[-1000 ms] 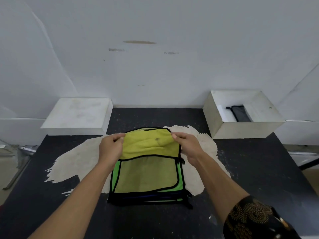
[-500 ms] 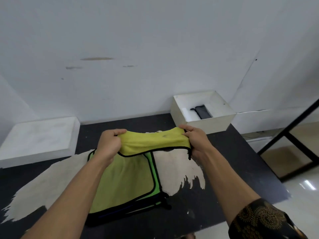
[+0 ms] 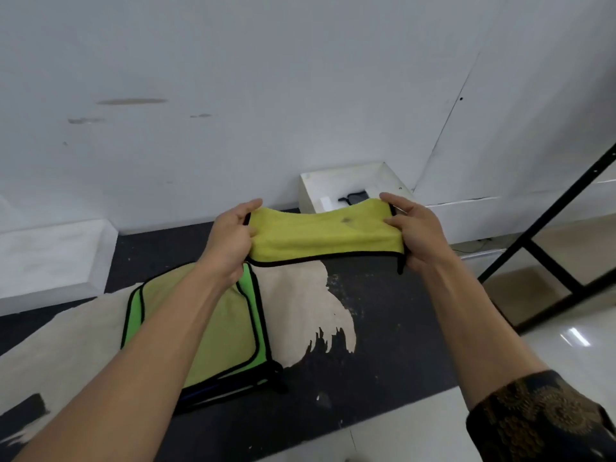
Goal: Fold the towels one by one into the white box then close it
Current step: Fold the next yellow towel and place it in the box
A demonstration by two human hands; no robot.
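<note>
A folded yellow towel [image 3: 325,238] with black trim hangs in the air, stretched between my hands. My left hand [image 3: 230,236] grips its left end and my right hand [image 3: 415,233] grips its right end. Just behind the towel stands the open white box [image 3: 346,176] at the table's far right corner, with something dark inside, partly hidden by the towel. A stack of several green and yellow towels [image 3: 223,331] lies flat on the table under my left forearm.
The black table [image 3: 383,345] has a worn pale patch in the middle. The white box lid [image 3: 50,258] lies at the far left against the wall. A black metal frame [image 3: 533,248] stands on the floor to the right of the table.
Both hands have lifted the folded yellow towel off the stack and carried it up and right toward the white box. My head has turned right.
</note>
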